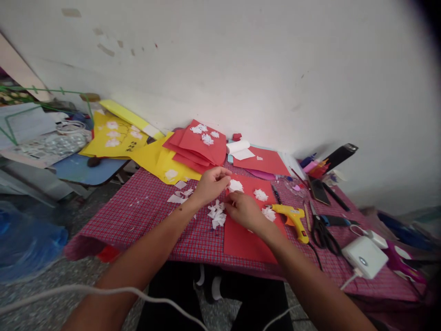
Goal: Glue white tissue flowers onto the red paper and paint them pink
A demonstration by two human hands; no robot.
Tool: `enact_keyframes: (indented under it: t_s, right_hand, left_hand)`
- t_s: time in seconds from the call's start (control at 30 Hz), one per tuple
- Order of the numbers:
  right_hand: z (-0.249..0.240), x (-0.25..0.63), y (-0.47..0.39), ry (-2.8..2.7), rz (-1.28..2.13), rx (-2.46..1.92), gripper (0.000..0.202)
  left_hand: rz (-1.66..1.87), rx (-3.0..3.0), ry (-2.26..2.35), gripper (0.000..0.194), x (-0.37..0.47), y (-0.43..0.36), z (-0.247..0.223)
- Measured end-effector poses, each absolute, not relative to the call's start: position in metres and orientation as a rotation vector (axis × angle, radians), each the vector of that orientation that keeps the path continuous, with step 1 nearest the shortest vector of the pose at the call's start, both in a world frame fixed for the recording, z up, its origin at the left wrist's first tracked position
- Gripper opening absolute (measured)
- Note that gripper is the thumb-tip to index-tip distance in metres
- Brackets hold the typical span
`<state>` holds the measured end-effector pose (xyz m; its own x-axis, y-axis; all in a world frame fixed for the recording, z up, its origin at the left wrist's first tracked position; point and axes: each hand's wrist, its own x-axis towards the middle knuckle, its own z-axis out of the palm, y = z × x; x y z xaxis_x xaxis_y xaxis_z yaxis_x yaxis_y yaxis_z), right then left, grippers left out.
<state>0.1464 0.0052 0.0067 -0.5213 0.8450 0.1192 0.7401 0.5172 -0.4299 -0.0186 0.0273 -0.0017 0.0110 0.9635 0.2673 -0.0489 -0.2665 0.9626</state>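
Observation:
A red sheet of paper lies on the checked cloth, bearing white paper flowers; one flower sits near its top right and another below that. My left hand is at the sheet's upper left edge, fingers bent together beside a white paper flower. Just below the same flower, my right hand has its fingers curled in a pinch. Whatever either hand's fingertips hold is too small to make out. A pile of white paper scraps rests left of the sheet.
Right of the sheet lie a yellow glue gun, black scissors and a white power adapter with cables. Behind are stacked red cards, yellow paper and a white paper roll. A white cable crosses the foreground.

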Motion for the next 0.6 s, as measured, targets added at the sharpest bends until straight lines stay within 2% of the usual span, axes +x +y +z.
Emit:
enact_keyframes:
  t_s: [0.17, 0.27, 0.47, 0.6]
  right_hand:
    - [0.011, 0.162, 0.004, -1.978, 0.946, -1.307, 0.010]
    - [0.015, 0.171, 0.001, -1.651, 1.171, -1.258, 0.016]
    - [0.019, 0.174, -0.009, -1.251, 1.315, -1.205, 0.022]
    - [0.019, 0.170, -0.015, -1.227, 1.334, -1.179, 0.026]
  left_hand:
    - [1.304, 1.406, 1.031, 0.023, -0.018, 0.026, -0.001]
    - [1.205, 1.434, 0.960, 0.025, -0.018, 0.023, 0.003]
    - [0.928, 1.364, 0.651, 0.053, -0.015, 0.015, 0.003]
    - [0.971, 1.328, 0.670, 0.042, -0.010, 0.015, -0.001]
